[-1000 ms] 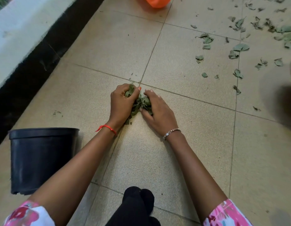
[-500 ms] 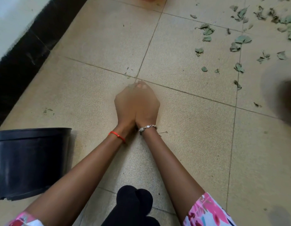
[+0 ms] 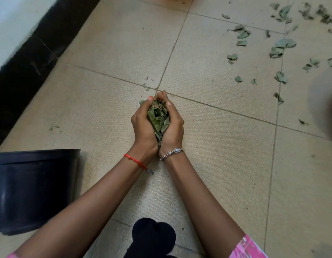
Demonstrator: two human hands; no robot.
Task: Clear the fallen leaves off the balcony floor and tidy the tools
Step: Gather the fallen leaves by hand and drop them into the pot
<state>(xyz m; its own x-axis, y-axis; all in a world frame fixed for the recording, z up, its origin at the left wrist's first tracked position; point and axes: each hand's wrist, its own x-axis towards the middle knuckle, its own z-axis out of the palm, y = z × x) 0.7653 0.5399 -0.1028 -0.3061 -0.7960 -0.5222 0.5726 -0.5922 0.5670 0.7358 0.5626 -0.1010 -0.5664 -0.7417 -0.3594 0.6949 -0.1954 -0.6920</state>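
Observation:
A clump of green leaves [image 3: 158, 118] sits cupped between my two hands above the beige tiled floor [image 3: 217, 146]. My left hand [image 3: 142, 125] curls round its left side, thumb tip at the top. My right hand [image 3: 173, 127] curls round the right side, and the fingertips of both meet at the far end. Several loose leaves [image 3: 280, 47] lie scattered on the tiles at the far right. A few small scraps [image 3: 147, 87] lie just beyond my fingertips.
A black plastic pot [image 3: 35, 189] stands on the floor at my near left. A black skirting strip [image 3: 22, 75] and white wall run along the left. My dark-socked feet [image 3: 154, 237] are at the bottom centre. An orange object peeks in at the top edge.
My hands pressed the leaf pile together on the floor, closed over it, then turned palms inward and lifted it cupped between them. The view has tilted slightly.

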